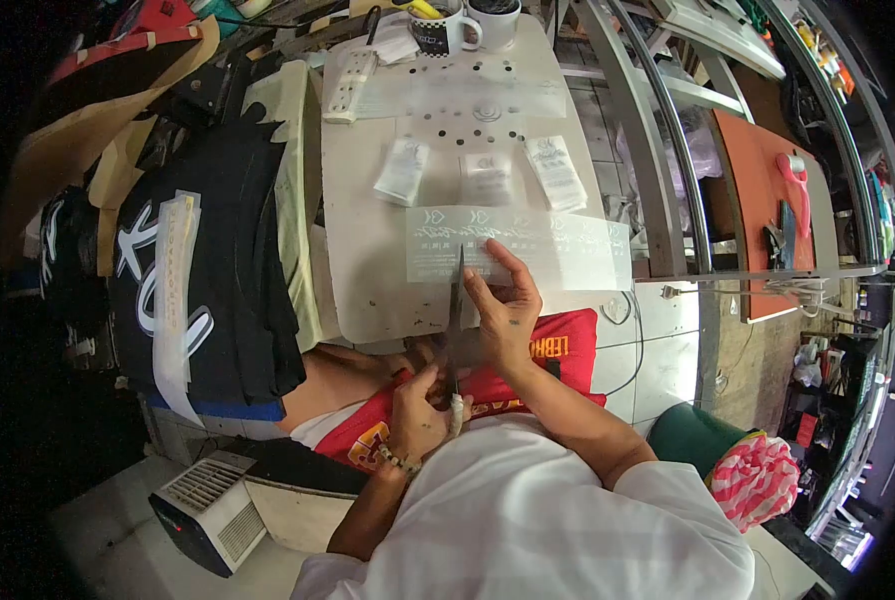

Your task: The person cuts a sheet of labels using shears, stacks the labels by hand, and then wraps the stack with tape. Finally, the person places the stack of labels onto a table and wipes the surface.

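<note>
My left hand [422,410], with a bracelet at the wrist, is closed around the white-wrapped handle of long dark scissors [454,335] near my lap. Their blades point away from me, the tip over a clear printed film sheet [567,255]. On that sheet, which carries a row of repeated white designs, rests my right hand [507,305]. Its index finger is stretched out and its thumb is apart, beside the blade. The sheet lies along the near part of a pale table [367,260]. Beyond it are three small stacks of cut film pieces, including a left stack [401,172] and a right stack [555,173].
Another clear film strip [527,98] lies farther back, near a power strip [350,88] and two mugs, one a checkered mug [439,36]. Folded black garments [227,200] are piled at left. A red jersey [572,345] covers my lap. Metal rack bars [667,130] stand at right.
</note>
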A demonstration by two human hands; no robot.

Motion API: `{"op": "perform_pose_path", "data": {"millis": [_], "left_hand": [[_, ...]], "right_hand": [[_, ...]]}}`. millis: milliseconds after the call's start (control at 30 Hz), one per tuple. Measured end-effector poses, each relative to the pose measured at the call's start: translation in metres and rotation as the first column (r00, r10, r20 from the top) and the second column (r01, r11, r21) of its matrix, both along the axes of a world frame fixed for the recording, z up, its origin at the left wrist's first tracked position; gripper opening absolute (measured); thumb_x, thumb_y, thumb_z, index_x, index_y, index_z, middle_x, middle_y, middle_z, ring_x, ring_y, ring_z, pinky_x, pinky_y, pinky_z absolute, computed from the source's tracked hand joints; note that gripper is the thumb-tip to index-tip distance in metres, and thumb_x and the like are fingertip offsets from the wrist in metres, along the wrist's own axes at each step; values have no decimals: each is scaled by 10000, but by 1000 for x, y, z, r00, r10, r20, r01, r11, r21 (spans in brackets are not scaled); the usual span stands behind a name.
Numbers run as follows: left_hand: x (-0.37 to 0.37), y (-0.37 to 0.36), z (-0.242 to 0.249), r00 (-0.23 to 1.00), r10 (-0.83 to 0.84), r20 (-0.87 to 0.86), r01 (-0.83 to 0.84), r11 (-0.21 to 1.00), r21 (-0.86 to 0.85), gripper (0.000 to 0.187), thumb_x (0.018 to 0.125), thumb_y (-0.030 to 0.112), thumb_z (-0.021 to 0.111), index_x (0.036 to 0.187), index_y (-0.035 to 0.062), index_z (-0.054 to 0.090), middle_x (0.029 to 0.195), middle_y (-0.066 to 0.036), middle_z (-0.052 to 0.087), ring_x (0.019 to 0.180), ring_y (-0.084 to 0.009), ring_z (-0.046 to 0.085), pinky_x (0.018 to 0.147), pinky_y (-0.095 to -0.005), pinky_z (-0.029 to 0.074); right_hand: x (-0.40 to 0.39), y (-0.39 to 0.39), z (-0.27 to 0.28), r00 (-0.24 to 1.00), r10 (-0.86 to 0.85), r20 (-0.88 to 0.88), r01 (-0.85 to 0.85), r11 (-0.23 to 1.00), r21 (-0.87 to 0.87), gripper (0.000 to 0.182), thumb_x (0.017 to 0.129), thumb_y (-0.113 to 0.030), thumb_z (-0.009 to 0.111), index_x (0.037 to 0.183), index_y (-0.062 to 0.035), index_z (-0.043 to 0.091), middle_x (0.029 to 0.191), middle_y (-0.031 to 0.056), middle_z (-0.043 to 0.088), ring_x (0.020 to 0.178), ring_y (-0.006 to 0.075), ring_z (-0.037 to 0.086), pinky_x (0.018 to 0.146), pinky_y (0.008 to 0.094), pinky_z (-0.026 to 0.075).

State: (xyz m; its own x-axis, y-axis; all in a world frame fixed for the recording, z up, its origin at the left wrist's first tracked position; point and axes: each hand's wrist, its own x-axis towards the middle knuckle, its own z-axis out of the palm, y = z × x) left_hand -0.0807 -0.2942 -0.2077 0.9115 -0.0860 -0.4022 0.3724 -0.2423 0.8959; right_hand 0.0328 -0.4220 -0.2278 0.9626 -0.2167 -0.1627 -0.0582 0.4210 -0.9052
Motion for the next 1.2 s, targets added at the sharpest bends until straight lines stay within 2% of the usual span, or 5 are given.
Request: {"op": "perform_pose_path", "data": {"millis": [133, 200, 300, 967, 1200], "left_hand": [[4, -6, 6, 999, 24, -29, -24, 1000, -12, 429, 758, 40, 784, 1157, -30, 643, 1035, -122, 723, 943, -160, 674, 838, -303, 542], [4, -8, 3, 991, 36, 132, -32, 999, -26, 430, 788, 37, 748, 1195, -28, 624, 983, -105, 742, 838, -118, 693, 718, -272, 562], [4, -3, 0, 998, -24, 59, 24, 1000, 0, 420, 788, 22, 743, 1188, -35, 632, 992, -116, 742, 850, -124, 700, 735, -276, 571], [1, -1, 1, 998, 25, 62, -22, 998, -58, 419, 778, 25, 747, 1179, -42, 646, 987, -123, 745, 847, -121, 685, 750, -277, 564], [6, -5, 13, 996, 43, 78, -39, 998, -57, 394, 778, 60, 762, 1152, -21, 667, 958, -118, 748, 846, -108, 664, 756, -288, 548]], "right_hand": [[-1, -2, 5, 1000, 19, -20, -20, 999, -30, 475, 880, -39, 742, 1316, 19, 561, 1063, 56, 673, 878, 86, 616, 771, 227, 512], [-2, -1, 2, 1000, 19, -25, -19, 1000, -15, 474, 880, -40, 743, 1315, 16, 563, 1053, 55, 674, 870, 85, 615, 763, 227, 511], [-2, 0, 0, 1000, 13, -20, -13, 1000, 8, 472, 880, -42, 745, 1314, 9, 567, 1028, 54, 675, 852, 82, 615, 747, 224, 509], [-6, -1, -4, 999, 18, -28, -18, 1000, -24, 457, 881, -27, 740, 1309, -7, 580, 940, 51, 697, 801, 72, 621, 701, 209, 511], [-8, 0, -6, 1000, 3, -6, -4, 991, -132, 465, 879, -53, 750, 1307, 2, 578, 958, 35, 688, 780, 62, 596, 692, 199, 489]]}}
